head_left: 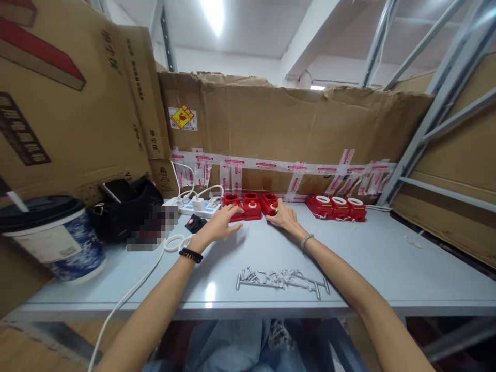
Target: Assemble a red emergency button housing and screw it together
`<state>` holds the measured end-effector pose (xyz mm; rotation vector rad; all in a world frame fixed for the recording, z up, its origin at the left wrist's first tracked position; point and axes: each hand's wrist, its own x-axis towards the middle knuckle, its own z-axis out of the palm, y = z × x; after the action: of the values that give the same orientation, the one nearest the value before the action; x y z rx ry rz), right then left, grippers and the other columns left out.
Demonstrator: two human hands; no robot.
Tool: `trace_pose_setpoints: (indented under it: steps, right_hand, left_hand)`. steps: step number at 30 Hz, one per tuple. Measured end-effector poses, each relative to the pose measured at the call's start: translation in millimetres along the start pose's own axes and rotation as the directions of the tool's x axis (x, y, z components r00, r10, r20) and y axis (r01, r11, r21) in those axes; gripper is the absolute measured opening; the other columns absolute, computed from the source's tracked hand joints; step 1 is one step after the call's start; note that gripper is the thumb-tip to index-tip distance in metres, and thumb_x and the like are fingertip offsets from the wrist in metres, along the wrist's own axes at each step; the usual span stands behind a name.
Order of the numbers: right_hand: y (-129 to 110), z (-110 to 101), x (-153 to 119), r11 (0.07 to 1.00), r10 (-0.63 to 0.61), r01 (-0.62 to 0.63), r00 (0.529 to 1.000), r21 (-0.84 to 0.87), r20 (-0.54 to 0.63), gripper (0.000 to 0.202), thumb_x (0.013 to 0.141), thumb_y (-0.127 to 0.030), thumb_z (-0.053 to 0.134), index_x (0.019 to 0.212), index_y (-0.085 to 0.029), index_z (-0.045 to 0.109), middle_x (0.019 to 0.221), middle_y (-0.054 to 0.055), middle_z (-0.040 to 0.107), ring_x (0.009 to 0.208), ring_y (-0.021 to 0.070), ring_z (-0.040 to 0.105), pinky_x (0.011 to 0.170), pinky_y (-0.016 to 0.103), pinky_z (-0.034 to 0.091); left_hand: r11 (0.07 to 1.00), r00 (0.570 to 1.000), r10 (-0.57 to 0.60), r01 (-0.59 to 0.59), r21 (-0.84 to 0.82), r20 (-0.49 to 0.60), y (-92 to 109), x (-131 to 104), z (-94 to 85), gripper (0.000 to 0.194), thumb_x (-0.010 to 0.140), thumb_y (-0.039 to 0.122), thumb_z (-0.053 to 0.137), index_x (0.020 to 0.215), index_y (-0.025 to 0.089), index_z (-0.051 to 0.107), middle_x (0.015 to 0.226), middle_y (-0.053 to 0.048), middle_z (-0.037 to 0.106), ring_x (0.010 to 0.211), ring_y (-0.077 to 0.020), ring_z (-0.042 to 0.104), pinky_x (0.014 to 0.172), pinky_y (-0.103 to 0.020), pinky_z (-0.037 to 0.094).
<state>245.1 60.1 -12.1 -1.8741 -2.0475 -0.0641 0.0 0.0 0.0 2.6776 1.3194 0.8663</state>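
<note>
Three red housings with round openings stand at the back of the table: a left one (231, 198), a middle one (252, 205) and a right one (267, 201). My left hand (221, 223) reaches over the front of the left housing, its fingers stretched and thumb apart; whether it touches is hard to tell. With thumb and fingers at its front and right side, my right hand (285, 218) grips the right housing, which sits slightly turned. Nearer the front edge lie metal T-shaped bars (263, 284) with screws and small clear bags (284, 278).
Three more red housings (336, 209) with white rings stand at the back right. A power strip (199, 207) with plugs and a white cable (134, 289) lie left. A black bag (127, 206) and a large cup (58, 243) stand further left. Cardboard (294, 124) walls the back.
</note>
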Motion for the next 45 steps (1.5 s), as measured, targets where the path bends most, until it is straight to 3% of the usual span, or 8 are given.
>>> trace_pose_setpoints:
  steps: [10,19,25,29,33,37,42,45]
  right_hand:
    - [45.2,-46.9,-39.8,0.984,-0.116,0.092,0.982,0.154,0.152,0.055,0.060,-0.043,0.065,0.105,-0.021,0.042,0.081,0.001,0.063,0.065,0.0165,0.056,0.055,0.024,0.035]
    - [26.7,-58.8,-61.4,0.881,-0.395,0.243,0.851,0.407,0.346,0.066,0.059,-0.035,0.070,0.114,-0.020,0.037,0.086,0.001,0.060,0.071,0.0152,0.053,0.062,0.025,0.039]
    - [1.7,-49.4,-78.7,0.934,-0.305,0.243,0.924,0.263,0.231,0.097,0.049,-0.059,0.075,0.125,-0.015,0.034,0.078,0.004,0.061,0.070,0.0219,0.056,0.057,0.027,0.036]
    - [-18.2,-39.3,-94.1,0.942,-0.274,0.241,0.955,0.232,0.117,0.071,0.065,-0.054,0.067,0.116,-0.012,0.041,0.076,0.007,0.063,0.067,0.0210,0.057,0.055,0.026,0.034]
    - [-22.5,-43.7,-98.1,0.866,-0.417,0.342,0.896,0.363,0.150,0.068,0.071,-0.046,0.064,0.123,-0.014,0.035,0.075,0.004,0.064,0.065,0.0184,0.058,0.058,0.025,0.036]
    - [-9.7,-53.7,-86.3,0.743,-0.560,0.412,0.814,0.527,0.153,0.048,0.076,-0.030,0.058,0.119,-0.020,0.039,0.080,0.000,0.066,0.069,0.0140,0.059,0.065,0.023,0.040]
    - [13.7,-51.5,-68.0,0.903,-0.383,0.329,0.907,0.276,0.172,0.036,0.077,-0.023,0.050,0.113,-0.019,0.046,0.070,0.000,0.063,0.065,0.0148,0.056,0.061,0.023,0.037]
    - [24.1,-47.1,-63.3,0.939,-0.342,0.321,0.903,0.121,0.261,0.040,0.076,-0.025,0.052,0.115,-0.018,0.047,0.083,0.005,0.066,0.077,0.0186,0.057,0.065,0.025,0.036]
  left_hand:
    - [0.999,1.000,0.020,-0.020,-0.050,-0.004,-2.6,0.1,5.4,0.032,0.082,0.032,0.053,0.112,0.021,0.051,0.113,-0.009,0.057,0.108,-0.0253,0.051,0.094,-0.042,0.040]
    - [0.959,0.996,0.015,0.010,-0.283,0.086,14.2,-1.6,12.4,0.045,0.078,0.035,0.059,0.119,0.021,0.046,0.118,-0.010,0.057,0.100,-0.0233,0.057,0.088,-0.041,0.047]
    - [0.962,0.997,0.003,0.019,-0.273,0.080,21.7,-1.6,19.9,0.052,0.080,0.038,0.058,0.126,0.021,0.041,0.126,-0.011,0.052,0.105,-0.0241,0.056,0.092,-0.042,0.045]
    - [0.957,0.994,-0.104,0.093,-0.275,-0.028,20.1,0.5,31.2,0.052,0.083,0.044,0.053,0.126,0.018,0.039,0.125,-0.014,0.050,0.115,-0.0264,0.050,0.097,-0.046,0.041]
    - [0.909,0.967,-0.254,0.241,-0.340,0.006,24.9,2.4,38.7,0.052,0.087,0.049,0.044,0.126,0.015,0.039,0.122,-0.017,0.051,0.111,-0.0279,0.052,0.092,-0.048,0.043]
    - [0.892,0.973,-0.229,0.215,-0.397,0.012,34.4,2.4,39.6,0.073,0.076,0.050,0.060,0.133,0.016,0.030,0.131,-0.018,0.046,0.118,-0.0306,0.048,0.097,-0.049,0.039]
    - [0.904,0.974,-0.227,0.211,-0.372,0.000,41.4,1.9,35.4,0.073,0.067,0.037,0.069,0.128,0.018,0.033,0.119,-0.015,0.055,0.104,-0.0295,0.057,0.089,-0.046,0.044]
    - [0.895,0.973,-0.222,0.232,-0.381,0.069,42.0,1.0,28.8,0.074,0.064,0.027,0.067,0.128,0.018,0.032,0.113,-0.012,0.059,0.093,-0.0264,0.061,0.082,-0.043,0.048]
